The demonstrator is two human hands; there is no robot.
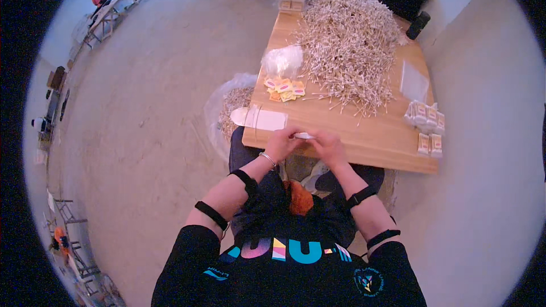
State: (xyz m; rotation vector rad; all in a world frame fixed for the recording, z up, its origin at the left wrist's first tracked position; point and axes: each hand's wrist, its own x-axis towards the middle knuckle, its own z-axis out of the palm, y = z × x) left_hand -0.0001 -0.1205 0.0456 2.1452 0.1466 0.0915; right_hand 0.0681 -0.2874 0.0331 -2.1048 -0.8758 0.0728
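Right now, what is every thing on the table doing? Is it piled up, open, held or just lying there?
Small white packet: held between both hands at the table edge.
Left hand: closed on the packet.
Right hand: closed on the packet.
Thin wooden sticks: heaped loose.
Orange and yellow sachets: scattered in a small cluster.
Filled packets: lying in rows.
Clear bag: crumpled.
Wooden table: crowded.

Before my hands, the near edge of the tabletop (364, 150) is bare wood; I can pass there freely; the big heap of thin wooden sticks (350, 40) fills the middle and far part; small orange packets (284, 89) block the left edge; filled white packets (426, 122) crowd the right edge.
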